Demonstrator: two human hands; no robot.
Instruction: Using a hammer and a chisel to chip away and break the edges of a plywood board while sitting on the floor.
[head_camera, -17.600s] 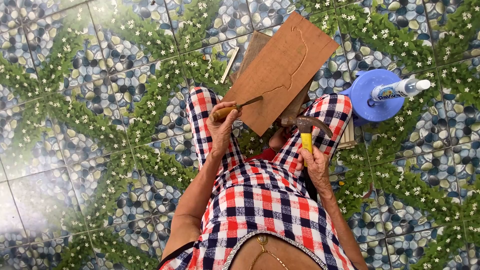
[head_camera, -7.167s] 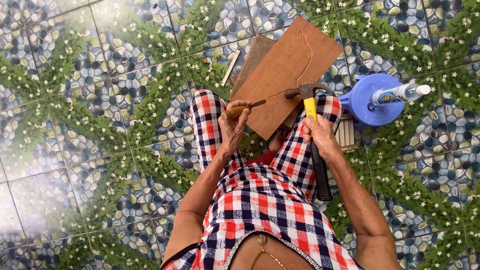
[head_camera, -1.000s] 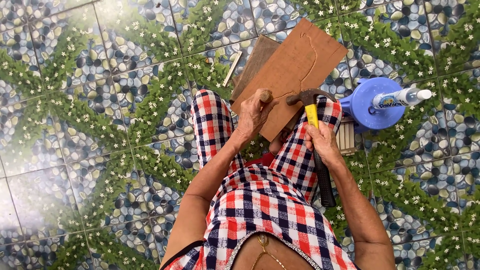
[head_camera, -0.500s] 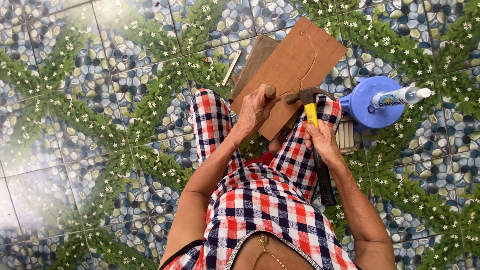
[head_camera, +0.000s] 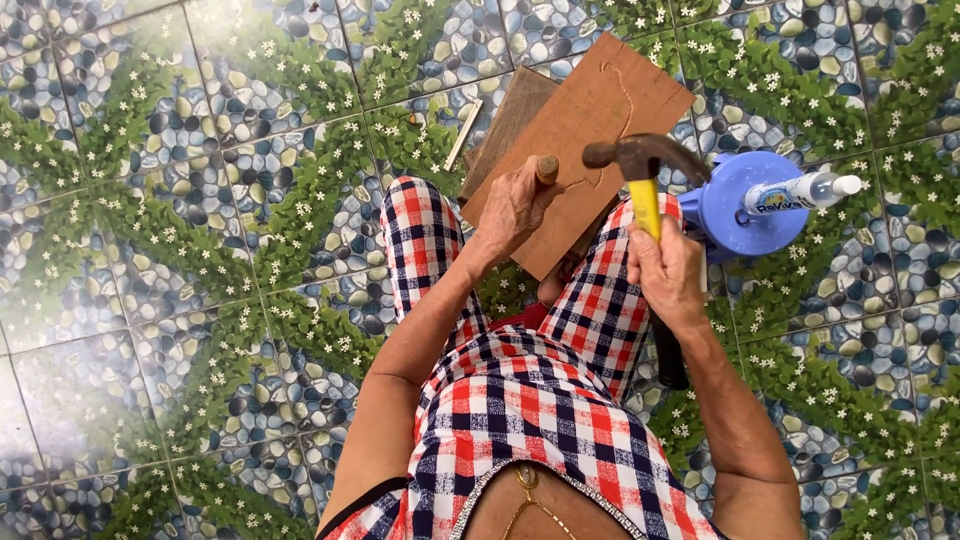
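A brown wooden board (head_camera: 590, 120) with a carved curved line leans across my knees, which are covered in red, white and blue checked cloth. My left hand (head_camera: 512, 208) grips a chisel (head_camera: 546, 168) by its round wooden handle, held upright against the board's lower part. My right hand (head_camera: 665, 270) holds a claw hammer (head_camera: 640, 160) by its yellow handle. Its dark head is raised just right of and above the chisel top, apart from it.
A blue round stool (head_camera: 738, 205) stands to the right with a clear plastic bottle (head_camera: 800, 190) lying on it. A second board (head_camera: 510, 115) lies under the first. A thin pale stick (head_camera: 463, 134) rests on the patterned tile floor (head_camera: 200, 220). A dark tool (head_camera: 672, 355) lies by my right leg.
The hammer head has risen and swung up away from the board, now above the chisel. My left hand still holds the chisel upright in the same spot.
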